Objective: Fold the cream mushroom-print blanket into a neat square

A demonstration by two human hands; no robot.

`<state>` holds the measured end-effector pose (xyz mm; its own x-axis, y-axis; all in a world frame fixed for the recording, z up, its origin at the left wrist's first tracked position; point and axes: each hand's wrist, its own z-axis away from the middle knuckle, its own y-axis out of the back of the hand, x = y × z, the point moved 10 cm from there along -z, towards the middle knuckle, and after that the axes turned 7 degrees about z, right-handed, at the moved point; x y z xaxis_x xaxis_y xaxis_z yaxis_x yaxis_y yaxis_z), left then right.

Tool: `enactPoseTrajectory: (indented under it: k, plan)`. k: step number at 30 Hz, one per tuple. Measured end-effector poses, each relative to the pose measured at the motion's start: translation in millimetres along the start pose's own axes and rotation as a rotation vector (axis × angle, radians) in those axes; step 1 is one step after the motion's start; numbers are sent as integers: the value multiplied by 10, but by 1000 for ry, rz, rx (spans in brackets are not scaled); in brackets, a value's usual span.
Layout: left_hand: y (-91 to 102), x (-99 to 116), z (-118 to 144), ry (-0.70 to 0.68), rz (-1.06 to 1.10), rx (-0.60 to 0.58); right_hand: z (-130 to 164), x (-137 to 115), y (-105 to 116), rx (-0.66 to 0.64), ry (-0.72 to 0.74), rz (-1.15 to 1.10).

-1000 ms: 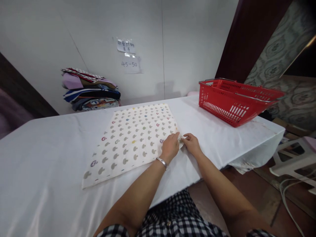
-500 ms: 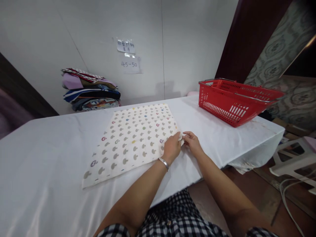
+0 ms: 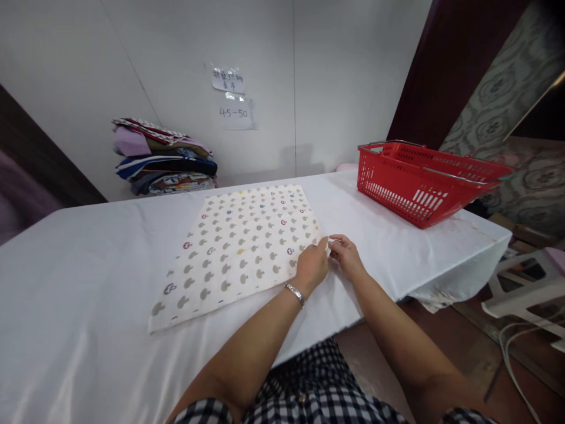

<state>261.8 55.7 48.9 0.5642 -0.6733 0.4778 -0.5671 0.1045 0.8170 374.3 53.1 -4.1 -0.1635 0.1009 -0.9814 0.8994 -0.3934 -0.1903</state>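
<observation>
**Both hands pinching one corner of the spotted cloth**

While the cloth [image 3: 241, 247] is lying flat on the counter [image 3: 79, 294], both hands are meeting at its near right corner, and that is where all the gripping is going on. Nearest the camera, the checked garment [image 3: 304, 394] of the person is showing at the bottom edge, with both forearms reaching forward over the counter's front edge. The left hand [image 3: 312, 268], wearing a bracelet [image 3: 295, 292] at the wrist, is resting on the cloth with thumb and fingertips closing on the corner. The right hand [image 3: 347, 257] is coming in from the bare counter beside the cloth, its fingers pinching the same corner from the other side, so the two hands are almost touching. Holding there makes sense, I judge, because a corner gives a firm grip on thin fabric and lets the layers be lined up or lifted without wrinkling the rest.

The cloth itself is sitting in the middle of the counter, spread smooth, its mushroom print facing up and its far edge pointing toward the wall. Further right, a red basket [image 3: 419, 185] is standing near the counter's far right corner, well apart from the cloth. At the back left, a stack of folded clothes [image 3: 165, 159] is leaning against the wall, and two paper notes [image 3: 233, 97] are hanging above.
</observation>
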Motion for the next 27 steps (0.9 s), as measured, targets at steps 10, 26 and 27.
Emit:
enactPoseTrajectory:
  k: [10, 26, 27]
  plan:
    - [168, -287, -59, 160, 50, 34, -75, -29, 182, 136, 98, 403]
    - [375, -211, -59, 78, -58, 116, -35, 62, 16, 118, -48, 123]
    - [350, -162, -45, 56, -74, 103, -19, 51, -20, 90, -48, 77]
